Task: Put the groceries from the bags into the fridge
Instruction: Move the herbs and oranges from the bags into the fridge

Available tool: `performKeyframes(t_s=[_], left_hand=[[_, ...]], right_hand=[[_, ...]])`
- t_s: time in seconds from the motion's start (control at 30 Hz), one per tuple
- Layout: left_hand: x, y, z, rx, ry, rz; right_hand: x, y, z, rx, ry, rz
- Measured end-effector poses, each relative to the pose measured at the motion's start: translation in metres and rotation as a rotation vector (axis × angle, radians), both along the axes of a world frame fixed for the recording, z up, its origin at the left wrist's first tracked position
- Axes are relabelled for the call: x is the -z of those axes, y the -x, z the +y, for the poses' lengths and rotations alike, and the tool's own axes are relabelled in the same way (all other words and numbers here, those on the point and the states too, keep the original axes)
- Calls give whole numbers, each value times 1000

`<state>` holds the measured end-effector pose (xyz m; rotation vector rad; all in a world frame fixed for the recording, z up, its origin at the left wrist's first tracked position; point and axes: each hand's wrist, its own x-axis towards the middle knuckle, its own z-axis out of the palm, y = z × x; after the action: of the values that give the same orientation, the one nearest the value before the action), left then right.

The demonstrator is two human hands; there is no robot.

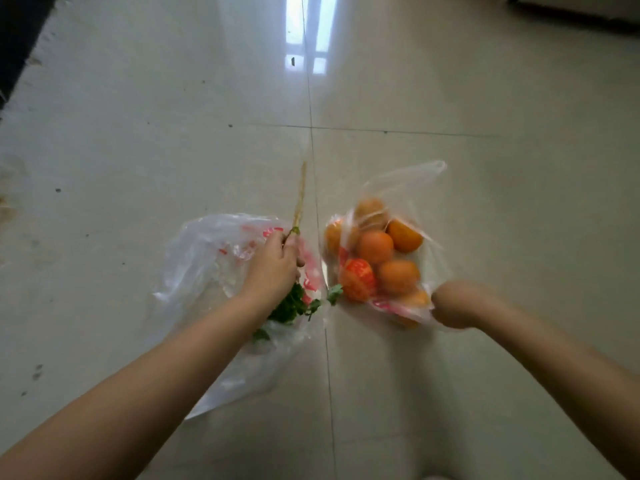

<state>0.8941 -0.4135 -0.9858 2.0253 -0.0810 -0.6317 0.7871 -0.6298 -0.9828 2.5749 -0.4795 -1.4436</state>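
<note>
Two thin clear plastic bags with red print lie on the tiled floor. My left hand [277, 265] grips a bunch of leafy greens [294, 306] over the left bag [204, 265]. The bunch's long pale root [300, 199] points away from me. The right bag [412, 188] holds several oranges [375, 245]. My right hand [450, 304] is bent down at this bag's near edge and holds the plastic there. Its fingers are hidden under the wrist.
Glossy pale floor tiles [485, 98] stretch all round, with a grout line running between the two bags. A dark strip [17, 46] borders the far left. The dark base of some furniture [571, 12] shows at the top right.
</note>
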Motion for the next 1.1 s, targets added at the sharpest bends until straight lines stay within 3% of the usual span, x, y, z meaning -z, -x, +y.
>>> performKeyframes(t_s=[0.07, 0.1, 0.23, 0.27, 0.4, 0.47, 0.6, 0.7, 0.9, 1.1], left_hand=[[3, 4, -3, 82, -44, -51], [5, 6, -4, 111, -62, -70], [11, 8, -5, 149, -104, -102], [12, 7, -5, 151, -115, -104], [10, 11, -4, 138, -164, -148], [7, 12, -1, 117, -177, -168], [3, 8, 7, 102, -183, -180], [-4, 3, 11, 73, -147, -197], [-77, -4, 13, 1, -121, -221], [-234, -19, 1, 67, -179, -202]], right_hand=[[5, 14, 8, 45, -107, 79], [7, 16, 10, 69, -149, 18], [10, 1, -1, 117, -228, -726], [13, -6, -3, 167, -214, -793], [34, -25, 7, 342, -128, -538], [48, -27, 9, 449, -96, -508], [57, -24, 17, 621, -93, -663], [46, -18, 23, 695, -212, -815], [-51, -9, 42, 693, -503, -1108], [-219, -7, 54, 759, -725, -1023]])
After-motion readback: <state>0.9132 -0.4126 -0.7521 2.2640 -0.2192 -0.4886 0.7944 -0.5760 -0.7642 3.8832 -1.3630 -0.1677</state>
